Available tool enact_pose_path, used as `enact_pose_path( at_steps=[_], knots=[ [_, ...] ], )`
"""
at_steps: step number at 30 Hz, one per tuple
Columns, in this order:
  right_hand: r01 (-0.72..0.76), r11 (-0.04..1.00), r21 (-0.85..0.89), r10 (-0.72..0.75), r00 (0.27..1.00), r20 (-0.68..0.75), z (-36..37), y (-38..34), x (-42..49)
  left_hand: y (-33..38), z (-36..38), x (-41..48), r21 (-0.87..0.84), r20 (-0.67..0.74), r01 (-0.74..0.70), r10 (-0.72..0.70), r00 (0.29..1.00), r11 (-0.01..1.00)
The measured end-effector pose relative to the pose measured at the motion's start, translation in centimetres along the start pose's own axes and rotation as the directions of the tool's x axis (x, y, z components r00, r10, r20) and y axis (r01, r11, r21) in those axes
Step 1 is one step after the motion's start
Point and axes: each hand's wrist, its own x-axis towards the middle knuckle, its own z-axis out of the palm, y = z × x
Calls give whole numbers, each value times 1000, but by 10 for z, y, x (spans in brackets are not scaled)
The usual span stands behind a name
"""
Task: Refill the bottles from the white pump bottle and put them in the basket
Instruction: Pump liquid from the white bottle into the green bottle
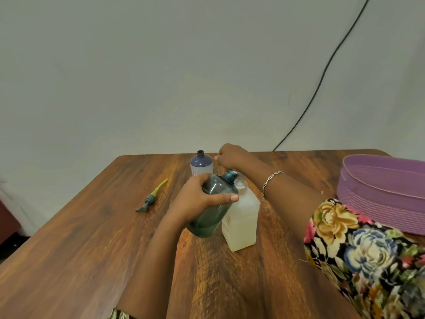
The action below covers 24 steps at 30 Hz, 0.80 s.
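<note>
Just below the middle of the frame we see the left hand (202, 196) wrapped round the green bottle (213, 215), thumb across its front. The bottle is tilted, its open neck leaning against the top of the white pump bottle (241, 224), which stands on the table (92, 238). The right hand (232, 155) sits over the pump. Its fingers are bent down, but we cannot tell whether they pinch the pump head or only press it.

The spout is hidden, so we judge the main risk to be soap missing the narrow neck and running down the outside. A hard push might also tip the white bottle.

An uncapped blue bottle (201, 164) stands just behind the hands. A loose pump (150, 198) lies left of centre. The purple basket (379, 199) waits at the right edge, with the right forearm reaching across in front of it.
</note>
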Motion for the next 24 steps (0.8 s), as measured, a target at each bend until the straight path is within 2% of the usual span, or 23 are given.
enact_pose_path(
  at_steps=[3, 7, 14, 17, 24],
  knots=[
    [-5, 998, -64, -1, 995, -95, 8, 5, -2, -4, 3, 0, -3, 22, 9, -9, 1000, 1000],
    [26, 997, -75, -34, 994, -107, 16, 7, -3, -7, 6, -3, -18, 29, 8, -7, 1000, 1000],
    [-16, 991, 137, 23, 998, -50, -7, -1, -5, 3, 2, -3, -56, 8, -2, 2, 1000, 998],
    [-58, 998, 22, 60, 994, -88, -9, 3, -14, 7, 2, -4, -57, 5, -22, 22, 1000, 998],
    [-81, 992, -94, 65, 985, -158, 2, 6, -18, 0, 6, -4, -58, 19, -4, 5, 1000, 998]
  ],
)
